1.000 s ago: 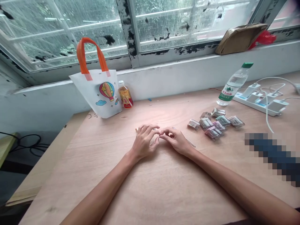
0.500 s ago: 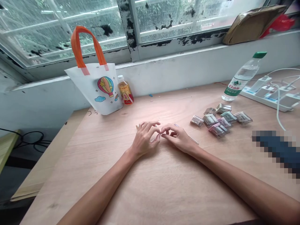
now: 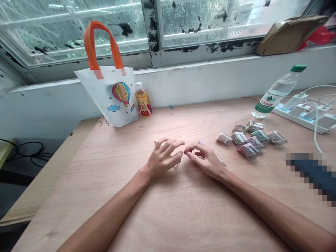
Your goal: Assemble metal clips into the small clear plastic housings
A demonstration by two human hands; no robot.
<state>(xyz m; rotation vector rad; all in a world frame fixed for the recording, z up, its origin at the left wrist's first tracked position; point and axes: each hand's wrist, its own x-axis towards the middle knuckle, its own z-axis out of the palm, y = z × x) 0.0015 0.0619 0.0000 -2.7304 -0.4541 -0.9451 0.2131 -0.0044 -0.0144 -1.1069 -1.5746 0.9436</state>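
Note:
My left hand hovers low over the wooden table, its fingers stretched and spread. A small clear object shows partly under its thumb, too covered to name. My right hand is closed in a pinch, thumb and forefinger pressed together by my left thumb tip. A tiny dark speck shows in that pinch, too small to name. Behind and beneath my right hand lies a thin rod with a purplish end, mostly hidden by the hand. Right of it sit several small see-through plastic cases in a loose cluster.
A white bag with orange handles and a bottle of amber drink stand at the back left. At the back right are a water bottle and a power strip with cables. A pixelated dark object lies right.
My left thumb and forefinger have opened and come apart from the right fingertips. My right hand keeps its pinch. The view has shifted slightly.

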